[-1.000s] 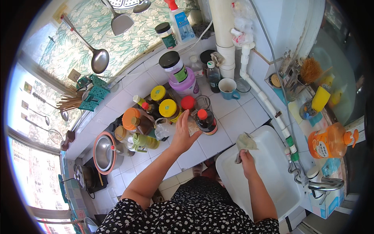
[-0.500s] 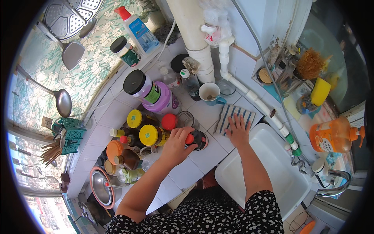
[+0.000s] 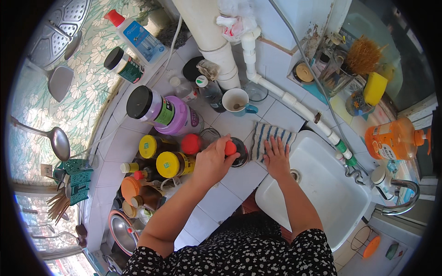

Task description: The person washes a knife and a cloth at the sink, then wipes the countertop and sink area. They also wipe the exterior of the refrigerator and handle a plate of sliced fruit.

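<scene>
My left hand (image 3: pixel 212 162) is closed around the red cap (image 3: pixel 230 147) of a dark bottle (image 3: pixel 240 155), its fingers curled over the top. The bottle stands on the white-tiled counter, partly covered by that hand. Just right of it, a blue-and-white striped cloth (image 3: pixel 260 136) lies on the tiles by the sink's far left corner. My right hand (image 3: pixel 276 161) rests flat on this cloth with the fingers spread. Left of my left hand is a yellow-lidded jar (image 3: pixel 169 164), and a red-lidded jar (image 3: pixel 191 144) sits just beyond it.
A white sink (image 3: pixel 322 198) lies to the right under a curved faucet (image 3: pixel 405 198). Behind the cloth stands a blue cup (image 3: pixel 235 102). Several jars and bottles crowd the left, including a purple tub (image 3: pixel 177 120). A white pipe (image 3: pixel 294 101) crosses the back.
My left hand has shifted the bottle right, away from the jars and closer to the cloth. The cloth and my right hand have come nearer, away from the cup. The view has also shifted.
</scene>
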Demonstrator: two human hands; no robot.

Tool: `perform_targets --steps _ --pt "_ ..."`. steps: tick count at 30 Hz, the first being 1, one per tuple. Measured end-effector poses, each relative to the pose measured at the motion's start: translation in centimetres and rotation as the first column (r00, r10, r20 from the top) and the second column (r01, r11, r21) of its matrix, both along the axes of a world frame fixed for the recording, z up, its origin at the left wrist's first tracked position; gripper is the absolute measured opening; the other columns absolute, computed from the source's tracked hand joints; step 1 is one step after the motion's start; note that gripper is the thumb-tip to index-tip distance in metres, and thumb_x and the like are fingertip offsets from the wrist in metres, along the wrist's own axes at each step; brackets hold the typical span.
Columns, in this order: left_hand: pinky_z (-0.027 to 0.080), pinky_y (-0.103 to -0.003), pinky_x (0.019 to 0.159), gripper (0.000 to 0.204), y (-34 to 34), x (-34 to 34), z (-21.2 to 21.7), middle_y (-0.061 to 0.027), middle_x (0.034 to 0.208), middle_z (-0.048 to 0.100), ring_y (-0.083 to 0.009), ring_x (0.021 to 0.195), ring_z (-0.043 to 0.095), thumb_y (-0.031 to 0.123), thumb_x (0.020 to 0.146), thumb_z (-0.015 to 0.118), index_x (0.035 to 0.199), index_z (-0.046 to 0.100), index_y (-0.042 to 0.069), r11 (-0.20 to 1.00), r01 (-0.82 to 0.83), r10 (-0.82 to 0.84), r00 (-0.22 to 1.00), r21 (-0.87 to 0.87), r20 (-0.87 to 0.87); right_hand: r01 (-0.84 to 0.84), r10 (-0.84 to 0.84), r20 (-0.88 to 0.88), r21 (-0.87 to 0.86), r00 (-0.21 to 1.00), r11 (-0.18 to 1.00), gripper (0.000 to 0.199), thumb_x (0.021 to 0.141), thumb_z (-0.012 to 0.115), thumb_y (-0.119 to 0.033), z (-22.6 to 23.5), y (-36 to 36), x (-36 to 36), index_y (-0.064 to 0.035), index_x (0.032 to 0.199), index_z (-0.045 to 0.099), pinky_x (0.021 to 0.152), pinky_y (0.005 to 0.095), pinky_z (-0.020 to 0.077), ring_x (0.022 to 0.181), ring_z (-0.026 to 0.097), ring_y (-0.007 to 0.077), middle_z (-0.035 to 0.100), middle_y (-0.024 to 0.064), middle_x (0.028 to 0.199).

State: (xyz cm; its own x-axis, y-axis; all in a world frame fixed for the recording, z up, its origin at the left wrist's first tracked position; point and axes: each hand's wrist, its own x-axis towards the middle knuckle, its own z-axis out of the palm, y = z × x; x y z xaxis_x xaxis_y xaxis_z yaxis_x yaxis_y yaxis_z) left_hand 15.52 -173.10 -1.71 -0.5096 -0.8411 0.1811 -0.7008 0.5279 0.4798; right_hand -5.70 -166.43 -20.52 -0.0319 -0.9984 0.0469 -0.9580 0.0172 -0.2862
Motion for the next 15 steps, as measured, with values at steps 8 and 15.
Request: perform_targets --steps 8,15 --pt "0.048 -0.041 0.069 0.043 -3.0 -3.9 -0.7 -0.0179 0.095 0.063 -0.0354 0.082 0.061 0.025 0.082 0.064 0.116 0.046 0.005 0.991 -0.137 0.137 0.986 -0.010 0.096 0.488 -0.437 0.363 -0.058 0.823 0.871 0.056 0.092 0.042 -0.027 -4.3 -1.5 -4.5 -0.0034 0.140 0.024 0.109 0.0449 0.0182 0.136 0.018 0.0305 0.022 0.0129 0.147" --pt "0.040 -0.045 0.090 0.059 -2.2 -2.5 -1.1 -0.0231 0.126 0.044 -0.0397 0.110 0.047 0.026 0.083 0.061 0.131 0.034 0.003 0.992 -0.039 0.042 0.999 -0.118 0.018 0.184 -0.203 0.113 0.159 0.972 0.970 0.056 0.092 0.040 -0.029 -2.5 8.2 0.9 -0.0021 0.139 0.026 0.110 0.0436 0.0185 0.138 0.013 0.0284 0.018 0.0131 0.148"
